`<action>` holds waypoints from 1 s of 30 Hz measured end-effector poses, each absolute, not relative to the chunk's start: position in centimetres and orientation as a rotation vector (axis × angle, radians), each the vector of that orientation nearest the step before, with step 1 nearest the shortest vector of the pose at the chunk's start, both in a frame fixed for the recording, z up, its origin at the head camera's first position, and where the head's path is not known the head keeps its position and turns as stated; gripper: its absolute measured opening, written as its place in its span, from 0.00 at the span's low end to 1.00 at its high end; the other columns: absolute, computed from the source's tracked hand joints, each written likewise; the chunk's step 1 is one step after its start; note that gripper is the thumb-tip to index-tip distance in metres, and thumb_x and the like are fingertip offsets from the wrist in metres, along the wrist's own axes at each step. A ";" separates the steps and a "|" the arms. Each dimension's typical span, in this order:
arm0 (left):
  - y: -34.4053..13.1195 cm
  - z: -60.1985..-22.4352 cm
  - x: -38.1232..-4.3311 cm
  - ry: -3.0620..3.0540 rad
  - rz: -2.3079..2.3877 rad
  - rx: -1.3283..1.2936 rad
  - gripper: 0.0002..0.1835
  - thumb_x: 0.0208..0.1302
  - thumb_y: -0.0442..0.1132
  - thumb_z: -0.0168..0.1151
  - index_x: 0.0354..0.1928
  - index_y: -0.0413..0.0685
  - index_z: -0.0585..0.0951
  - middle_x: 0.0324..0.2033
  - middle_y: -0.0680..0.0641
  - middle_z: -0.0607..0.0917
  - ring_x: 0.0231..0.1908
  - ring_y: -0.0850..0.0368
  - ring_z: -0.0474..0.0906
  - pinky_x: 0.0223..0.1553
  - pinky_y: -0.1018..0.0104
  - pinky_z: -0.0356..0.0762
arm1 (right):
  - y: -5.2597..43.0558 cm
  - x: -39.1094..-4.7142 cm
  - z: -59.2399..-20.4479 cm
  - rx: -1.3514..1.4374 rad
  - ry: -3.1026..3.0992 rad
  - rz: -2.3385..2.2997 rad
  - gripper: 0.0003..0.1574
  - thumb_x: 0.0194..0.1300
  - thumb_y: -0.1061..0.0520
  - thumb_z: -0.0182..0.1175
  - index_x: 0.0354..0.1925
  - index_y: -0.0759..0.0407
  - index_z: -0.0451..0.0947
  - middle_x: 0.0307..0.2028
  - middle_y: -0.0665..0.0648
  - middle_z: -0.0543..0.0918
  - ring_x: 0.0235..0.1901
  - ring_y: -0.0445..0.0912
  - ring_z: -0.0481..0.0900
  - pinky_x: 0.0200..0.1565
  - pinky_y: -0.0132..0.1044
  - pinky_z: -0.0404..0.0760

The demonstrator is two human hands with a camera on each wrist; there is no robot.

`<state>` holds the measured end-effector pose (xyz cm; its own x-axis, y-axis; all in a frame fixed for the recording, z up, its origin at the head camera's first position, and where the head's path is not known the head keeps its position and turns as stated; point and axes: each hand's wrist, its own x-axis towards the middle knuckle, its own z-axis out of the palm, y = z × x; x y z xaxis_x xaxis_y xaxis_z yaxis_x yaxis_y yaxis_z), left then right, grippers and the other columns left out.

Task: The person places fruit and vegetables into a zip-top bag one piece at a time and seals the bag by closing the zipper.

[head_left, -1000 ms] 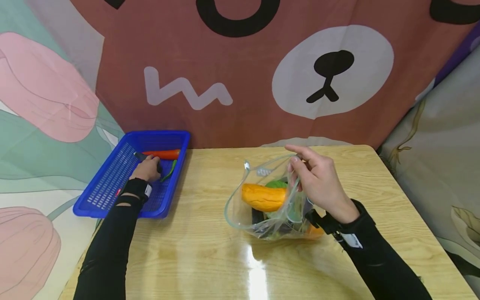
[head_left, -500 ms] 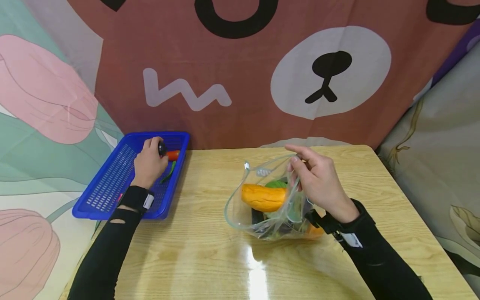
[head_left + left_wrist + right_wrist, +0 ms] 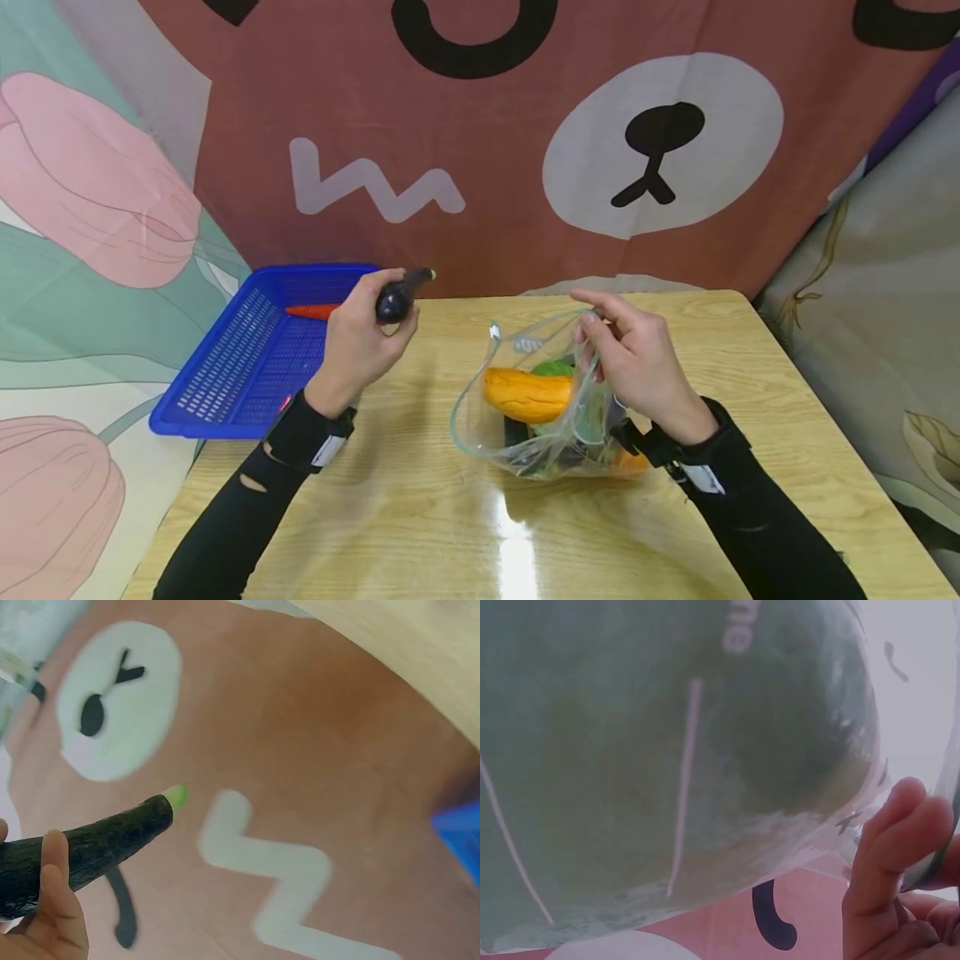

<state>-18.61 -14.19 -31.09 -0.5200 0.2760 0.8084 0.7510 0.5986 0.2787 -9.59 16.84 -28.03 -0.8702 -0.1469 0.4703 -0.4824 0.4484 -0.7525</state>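
Observation:
My left hand [image 3: 367, 333] grips a dark eggplant [image 3: 393, 304] above the right rim of the blue basket [image 3: 217, 425]. Its light green stem tip points right, and the left wrist view shows the wrinkled neck of the eggplant [image 3: 120, 836] between fingers and thumb. With thumb and fingers, my right hand [image 3: 637, 358] pinches the rim of a clear zip bag [image 3: 468, 417] standing on the table. The bag's mouth faces left, showing a yellow-orange oblong vegetable [image 3: 528, 396], something green and darker things beneath. Blurred printed plastic of the bag [image 3: 630, 787] fills most of the right wrist view.
Inside the basket lie a carrot [image 3: 311, 311] and a small red thing [image 3: 285, 402]; my left hand covers part of it. The wooden table [image 3: 420, 525] ends at a brown printed cloth [image 3: 495, 233] behind.
My left hand has picked the eggplant up out of the basket and carried it up and rightward, past the rim. My right hand and the bag have stayed put.

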 end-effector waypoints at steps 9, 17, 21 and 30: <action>-12.3 -30.7 -16.4 -1.965 -1.004 -0.934 0.25 0.53 0.36 0.66 0.52 0.36 0.72 0.49 0.42 0.81 0.47 0.47 0.79 0.45 0.56 0.77 | 16.9 -9.4 -28.1 0.520 -2.386 1.401 0.20 0.73 0.59 0.48 0.60 0.60 0.71 0.29 0.54 0.78 0.15 0.44 0.73 0.17 0.34 0.74; -10.0 -29.2 -13.3 -1.635 -1.227 -1.144 0.25 0.60 0.44 0.64 0.44 0.28 0.69 0.42 0.34 0.81 0.42 0.42 0.80 0.46 0.64 0.76 | 16.9 -9.5 -28.3 0.531 -2.381 1.406 0.20 0.73 0.59 0.47 0.60 0.60 0.71 0.29 0.54 0.78 0.15 0.43 0.73 0.18 0.34 0.74; -9.0 -28.4 -12.3 -1.524 -1.230 -1.294 0.22 0.59 0.44 0.64 0.40 0.28 0.70 0.37 0.32 0.81 0.37 0.41 0.80 0.43 0.61 0.77 | 16.9 -9.5 -28.1 0.527 -2.377 1.393 0.20 0.73 0.59 0.48 0.60 0.60 0.71 0.29 0.54 0.78 0.15 0.43 0.73 0.18 0.34 0.74; -7.4 -29.1 -12.1 -1.649 -1.095 -1.481 0.21 0.60 0.46 0.62 0.45 0.35 0.70 0.41 0.36 0.80 0.41 0.44 0.79 0.43 0.58 0.78 | 16.9 -9.5 -27.8 0.512 -2.393 1.369 0.20 0.73 0.59 0.48 0.60 0.57 0.71 0.29 0.54 0.78 0.16 0.43 0.73 0.18 0.34 0.73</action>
<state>-12.14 -7.42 -29.07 -0.1440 0.4384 0.8872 0.9878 0.0095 0.1557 -9.48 16.87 -27.83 -0.8787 -0.1414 0.4560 -0.4647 0.4717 -0.7493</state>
